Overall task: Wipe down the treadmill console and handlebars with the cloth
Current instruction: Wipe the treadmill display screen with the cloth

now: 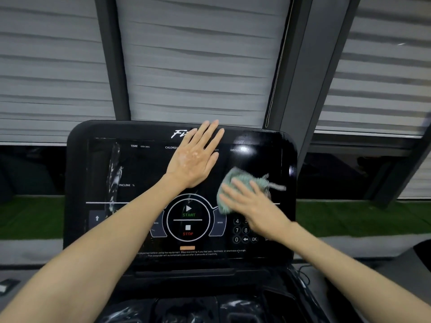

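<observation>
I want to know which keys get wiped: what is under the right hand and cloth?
The right hand presses the green cloth on the black console panel. Beside it, keypad keys 4, 7, 8, 0 and OK show; the remaining keys are covered.

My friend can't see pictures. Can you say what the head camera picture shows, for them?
A person's right hand presses a green cloth against the right side of a black treadmill console, beside the round START and STOP buttons. Their left hand lies flat, fingers straight, on the console's upper middle. Grey blinds hang behind it.
</observation>
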`<state>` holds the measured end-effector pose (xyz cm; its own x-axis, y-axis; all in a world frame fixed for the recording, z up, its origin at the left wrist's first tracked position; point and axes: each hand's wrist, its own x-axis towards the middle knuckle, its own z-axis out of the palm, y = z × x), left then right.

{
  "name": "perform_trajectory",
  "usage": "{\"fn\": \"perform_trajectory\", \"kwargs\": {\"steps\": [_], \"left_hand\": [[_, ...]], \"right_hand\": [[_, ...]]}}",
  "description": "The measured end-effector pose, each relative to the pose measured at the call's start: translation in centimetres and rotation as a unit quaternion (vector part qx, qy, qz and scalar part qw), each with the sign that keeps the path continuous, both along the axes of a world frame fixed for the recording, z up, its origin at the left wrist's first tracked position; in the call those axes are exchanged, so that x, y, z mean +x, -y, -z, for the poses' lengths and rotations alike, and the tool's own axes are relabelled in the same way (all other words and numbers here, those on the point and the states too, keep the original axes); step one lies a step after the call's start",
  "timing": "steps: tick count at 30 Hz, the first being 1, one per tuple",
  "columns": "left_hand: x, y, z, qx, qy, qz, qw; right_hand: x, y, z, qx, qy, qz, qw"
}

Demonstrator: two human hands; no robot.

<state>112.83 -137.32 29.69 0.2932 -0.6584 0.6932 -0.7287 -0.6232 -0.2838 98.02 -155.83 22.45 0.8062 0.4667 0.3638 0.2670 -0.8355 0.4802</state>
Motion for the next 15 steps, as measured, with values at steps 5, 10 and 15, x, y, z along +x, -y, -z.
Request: {"fn": "perform_trajectory", "kwargs": {"steps": [5,10,15], "left_hand": [[0.0,0.0,0.0,0.002,0.0,-0.001,1.0],[0.2,0.0,0.1,0.007,-0.003,-0.001,1.0],[0.1,-0.1,0.0,0.008,-0.005,0.002,1.0]], "right_hand": [[-3.4,-0.2,6.0,-0.154,-0.124,-0.089,0.976],[-2.2,0.8,3.5,-0.155,-0.118,-0.112,0.974],[2.6,2.1,-5.5,0.013,0.009,0.012,1.0]]}}
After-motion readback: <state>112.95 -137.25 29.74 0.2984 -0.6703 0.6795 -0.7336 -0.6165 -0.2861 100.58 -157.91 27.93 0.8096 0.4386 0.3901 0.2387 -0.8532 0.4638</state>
